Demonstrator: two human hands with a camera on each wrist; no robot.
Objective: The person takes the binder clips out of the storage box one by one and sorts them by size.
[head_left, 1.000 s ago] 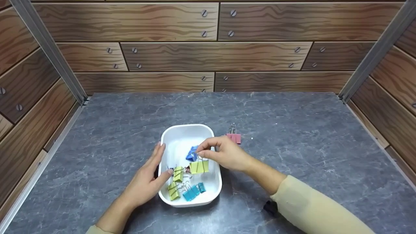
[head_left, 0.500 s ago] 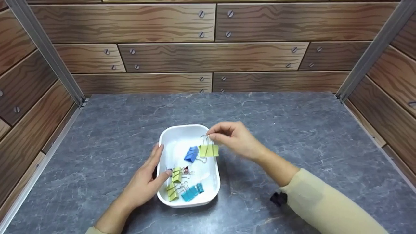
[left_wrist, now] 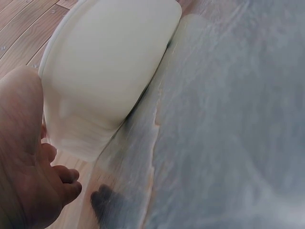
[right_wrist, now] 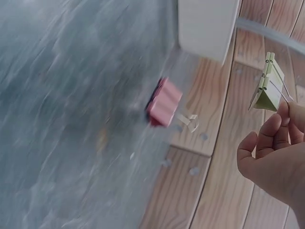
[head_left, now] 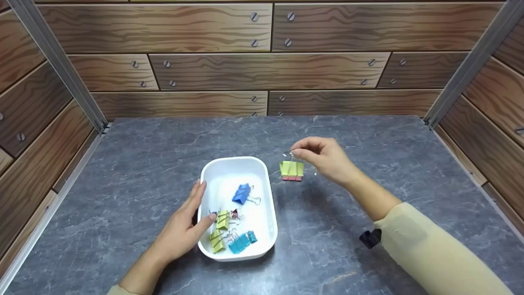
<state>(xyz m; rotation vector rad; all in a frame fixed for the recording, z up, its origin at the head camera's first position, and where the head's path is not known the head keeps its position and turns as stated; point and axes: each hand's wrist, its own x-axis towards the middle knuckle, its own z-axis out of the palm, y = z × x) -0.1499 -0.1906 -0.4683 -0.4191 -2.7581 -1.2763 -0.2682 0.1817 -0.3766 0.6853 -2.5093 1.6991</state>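
My right hand (head_left: 327,159) pinches a yellow-green binder clip (head_left: 292,168) by its wire handle, and the clip hangs in the air right of the white tray (head_left: 268,196). In the head view it partly hides a pink binder clip (head_left: 291,178); the right wrist view shows that pink clip (right_wrist: 165,102) lying on the table. My left hand (head_left: 180,229) rests against the tray's left side, fingers extended along it and thumb over the rim. Inside the tray lie a blue binder clip (head_left: 242,194), yellow-green clips (head_left: 222,220), teal clips (head_left: 239,244) and a small dark red clip (head_left: 234,213).
The grey marbled table (head_left: 163,143) is enclosed by wood-patterned walls (head_left: 262,69) at the back and sides. Metal posts (head_left: 65,69) stand at the back corners. A black object (head_left: 370,238) shows at the right sleeve.
My right hand has lifted the yellow-green binder clip out of the tray and carried it right and away from me, over the pink clip. The left hand has stayed at the tray.
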